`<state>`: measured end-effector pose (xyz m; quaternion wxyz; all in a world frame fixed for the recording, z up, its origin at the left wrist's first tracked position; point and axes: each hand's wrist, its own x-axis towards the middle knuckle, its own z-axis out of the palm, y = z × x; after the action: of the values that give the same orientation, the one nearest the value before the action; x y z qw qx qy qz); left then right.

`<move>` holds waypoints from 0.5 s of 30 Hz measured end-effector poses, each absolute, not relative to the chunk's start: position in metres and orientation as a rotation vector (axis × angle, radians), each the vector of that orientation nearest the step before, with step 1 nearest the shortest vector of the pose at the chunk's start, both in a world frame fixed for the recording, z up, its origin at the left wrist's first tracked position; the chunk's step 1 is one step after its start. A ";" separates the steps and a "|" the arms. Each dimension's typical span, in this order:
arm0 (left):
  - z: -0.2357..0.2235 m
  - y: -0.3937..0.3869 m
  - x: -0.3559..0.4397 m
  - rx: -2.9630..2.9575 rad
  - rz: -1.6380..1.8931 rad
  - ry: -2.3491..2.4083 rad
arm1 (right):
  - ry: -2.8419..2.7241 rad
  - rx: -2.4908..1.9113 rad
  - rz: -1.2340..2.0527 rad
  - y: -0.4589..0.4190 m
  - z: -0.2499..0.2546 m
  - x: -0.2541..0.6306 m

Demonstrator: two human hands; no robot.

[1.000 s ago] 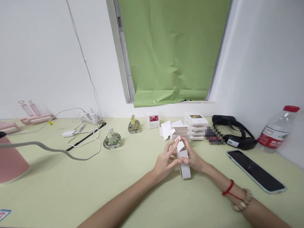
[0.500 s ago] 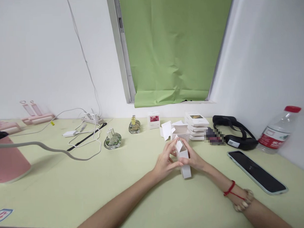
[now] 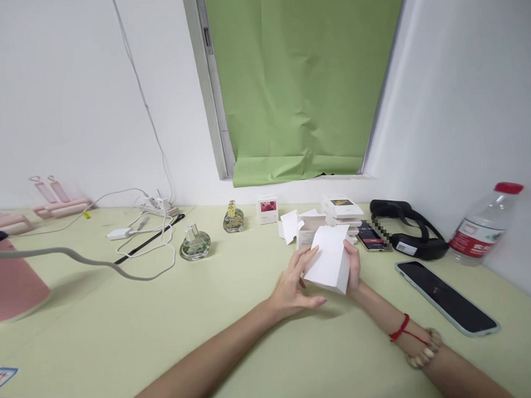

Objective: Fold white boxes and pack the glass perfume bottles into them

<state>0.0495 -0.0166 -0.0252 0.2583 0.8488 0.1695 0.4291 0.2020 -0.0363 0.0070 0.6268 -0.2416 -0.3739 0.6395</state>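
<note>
A small white cardboard box [image 3: 328, 258] is tilted above the table, a broad blank side facing up. My right hand [image 3: 354, 267] grips it along its right side, the fingers partly hidden behind it. On the other side, my left hand [image 3: 290, 288] has its fingertips against the box's left edge, while its thumb is stretched out below, clear of the cardboard. Just behind the hands lie opened white box pieces [image 3: 291, 226] with flaps sticking out. A stack of flat white boxes [image 3: 342, 207] stands beside them, the top one bearing a dark picture.
To the left stand glass perfume bottles [image 3: 195, 245] and a white box with a red picture [image 3: 267, 210]. On the right are a phone [image 3: 447, 297], another phone [image 3: 371, 239], a black headset [image 3: 419, 246] and a plastic bottle [image 3: 484, 226]. White cables [image 3: 141, 277] and a pink container [image 3: 16, 283] occupy the left side.
The box was upright and narrow between both hands; now it is turned with a wide side showing. My left thumb has come off it, and my right hand has shifted to its right side.
</note>
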 end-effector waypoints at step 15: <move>-0.025 -0.017 0.050 2.460 1.085 0.648 | -1.246 -0.683 1.189 -0.026 -0.023 0.205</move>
<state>0.0498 -0.0166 -0.0247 0.1869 0.8738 0.2303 0.3854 0.2045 -0.0261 -0.0232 0.6007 -0.2945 -0.5376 0.5132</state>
